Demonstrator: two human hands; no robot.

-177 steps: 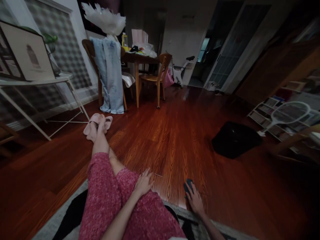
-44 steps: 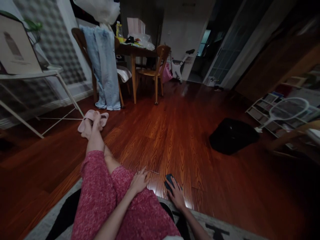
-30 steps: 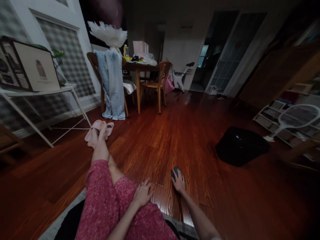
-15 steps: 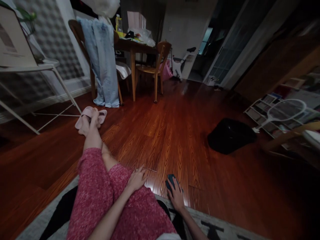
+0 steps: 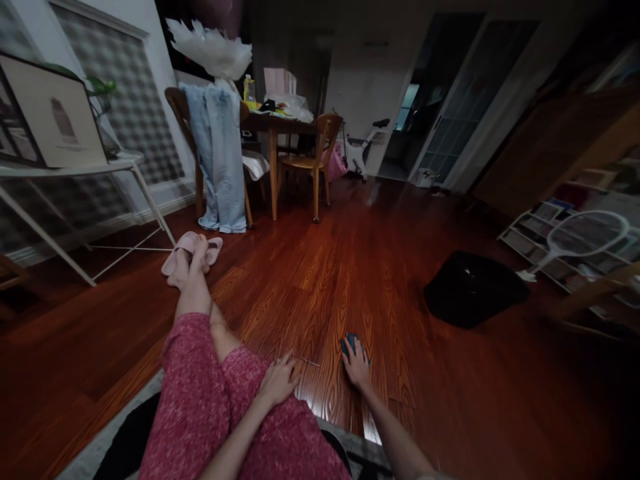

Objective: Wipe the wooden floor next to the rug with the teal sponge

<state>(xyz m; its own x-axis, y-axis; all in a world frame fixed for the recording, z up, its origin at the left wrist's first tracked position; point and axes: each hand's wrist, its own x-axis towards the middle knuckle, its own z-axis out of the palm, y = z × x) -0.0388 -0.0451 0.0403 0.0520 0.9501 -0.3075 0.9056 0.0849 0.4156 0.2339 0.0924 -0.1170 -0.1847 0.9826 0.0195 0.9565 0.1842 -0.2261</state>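
My left hand [image 5: 280, 381] rests on the pink-red trousers [image 5: 193, 393] over my thigh, fingers a little apart and holding nothing. Out over the wooden floor [image 5: 320, 293], my right hand [image 5: 357, 365] holds a small dark blue object [image 5: 351, 341] under its fingers, which are slightly spread across it. The object shows beyond and beside the fingertips; whether it is cloth or something firm I cannot tell. My legs stretch forward to the left, ankles crossed, with pink slippers [image 5: 216, 250] at the feet.
A black bin [image 5: 473, 290] stands on the right, near a white racket [image 5: 587, 233] and a shelf. Ahead are a wooden chair [image 5: 300, 162], a table and light blue jeans [image 5: 220, 160] over a chair. At left stands a white side table [image 5: 65, 171].
My right hand has moved forward over the floor, away from me, with the dark blue object under it. The view has tilted up slightly. My left hand stays on the thigh.
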